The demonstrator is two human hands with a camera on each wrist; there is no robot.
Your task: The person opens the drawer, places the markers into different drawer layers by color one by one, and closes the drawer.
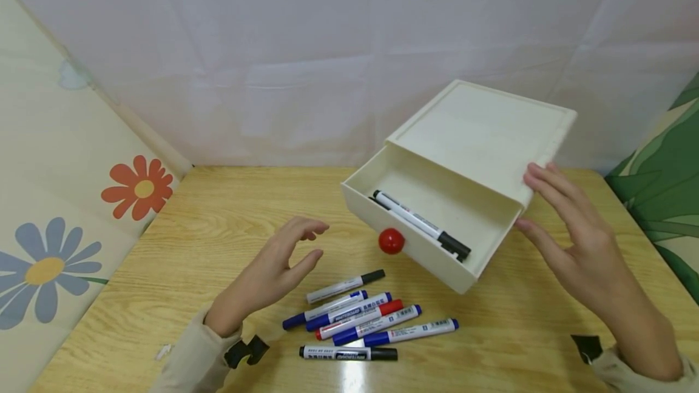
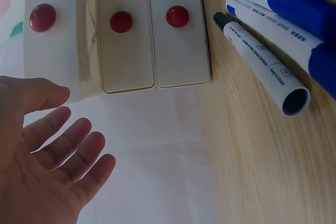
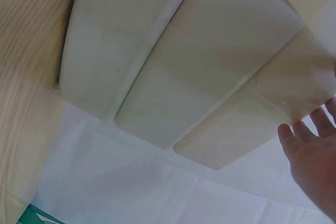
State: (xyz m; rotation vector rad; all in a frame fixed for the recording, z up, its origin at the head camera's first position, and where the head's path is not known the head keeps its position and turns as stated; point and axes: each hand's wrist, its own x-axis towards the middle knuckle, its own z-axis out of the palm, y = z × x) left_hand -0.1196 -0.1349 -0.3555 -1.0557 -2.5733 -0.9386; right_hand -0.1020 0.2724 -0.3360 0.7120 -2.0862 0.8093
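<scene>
A cream drawer cabinet (image 1: pixel 486 135) stands on the table, its top drawer (image 1: pixel 437 267) pulled out by a red round knob (image 1: pixel 391 241). Black-capped whiteboard markers (image 1: pixel 415 217) lie inside that drawer, along its front wall. Below it, two closed drawers (image 2: pixel 126 64) with red knobs show in the left wrist view. My left hand (image 1: pixel 273 272) hovers left of the open drawer, fingers spread and nothing in them. With straight fingertips, my right hand (image 1: pixel 579 241) touches the cabinet's right side near the top edge; the right wrist view shows the fingers (image 3: pixel 286 137) against that wall.
Several whiteboard markers (image 1: pixel 355 314) with blue, red and black caps lie in a loose group in front of the cabinet. One black-capped marker (image 1: pixel 348 353) is nearest the front. White cloth (image 1: pixel 273 65) hangs behind the wooden table (image 1: pixel 229 211), with flower-printed cloth (image 1: pixel 82 229) at the left.
</scene>
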